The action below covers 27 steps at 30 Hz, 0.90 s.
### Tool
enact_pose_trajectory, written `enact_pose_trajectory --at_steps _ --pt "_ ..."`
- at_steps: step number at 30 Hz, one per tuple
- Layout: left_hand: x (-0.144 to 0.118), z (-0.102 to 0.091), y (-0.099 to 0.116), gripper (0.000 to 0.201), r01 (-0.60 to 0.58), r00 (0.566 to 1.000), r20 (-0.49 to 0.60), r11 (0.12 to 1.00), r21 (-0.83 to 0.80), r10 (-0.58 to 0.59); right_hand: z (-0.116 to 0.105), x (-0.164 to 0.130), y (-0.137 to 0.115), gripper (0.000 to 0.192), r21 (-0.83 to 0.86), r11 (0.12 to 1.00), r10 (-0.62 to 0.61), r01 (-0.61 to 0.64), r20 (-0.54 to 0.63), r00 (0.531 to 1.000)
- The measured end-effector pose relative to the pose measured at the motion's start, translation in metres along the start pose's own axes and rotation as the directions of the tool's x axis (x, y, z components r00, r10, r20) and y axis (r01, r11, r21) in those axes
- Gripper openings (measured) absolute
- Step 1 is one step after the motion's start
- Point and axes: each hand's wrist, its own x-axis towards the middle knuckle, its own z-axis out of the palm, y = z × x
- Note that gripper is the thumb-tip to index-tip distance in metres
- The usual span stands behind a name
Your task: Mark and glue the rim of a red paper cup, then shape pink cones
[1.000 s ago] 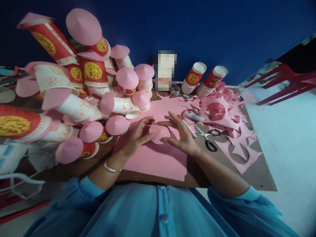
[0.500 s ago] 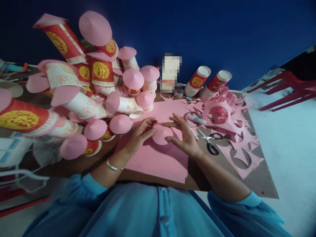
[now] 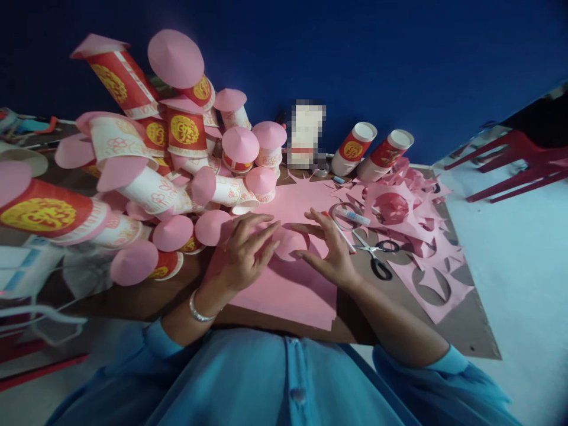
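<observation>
A small pink paper cone rests on a stack of pink paper sheets in the middle of the table. My left hand is just left of the cone, fingers apart and holding nothing. On the cone's other side is my right hand, its thumb and fingers spread around the cone's right edge; whether the thumb touches it I cannot tell. Scissors with black handles lie right of that hand, and a red and white pen lies close by its fingers.
Several paper cups with pink cone tops are piled on the left. Stacked red and white cups stand at the back. Pink paper scraps, a tape roll and a glue stick lie right. A red chair stands beyond.
My left hand has turned and drawn slightly back from the cone, its fingers now more spread. My right hand stays nearly in place beside the cone. The view has shifted slightly.
</observation>
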Motion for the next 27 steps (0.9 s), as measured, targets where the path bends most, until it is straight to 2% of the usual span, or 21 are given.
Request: enact_pose_trajectory --at_steps 4,11,19,27 --pt "-0.0019 0.0049 0.0026 0.035 -0.105 0.994 0.014 0.991 0.085 0.104 0.0002 -0.0005 -0.0001 0.094 -0.013 1.000 0.001 0.000 0.003 1.000" --pt "-0.0030 0.0071 0.0022 0.034 -0.121 0.993 0.033 0.984 0.129 0.118 -0.0005 -0.0016 0.0023 0.095 -0.058 0.998 0.013 -0.012 0.013 1.000" --pt "-0.0036 0.0071 0.0023 0.044 -0.087 0.996 0.043 0.993 0.081 0.084 0.0026 -0.0027 0.0050 0.095 0.006 1.000 0.006 -0.006 0.005 1.000" --pt "-0.0073 0.0088 -0.0017 0.042 0.020 0.997 0.080 0.999 0.042 -0.023 0.0029 -0.0034 0.0049 0.093 0.028 0.998 0.055 -0.055 0.004 0.998"
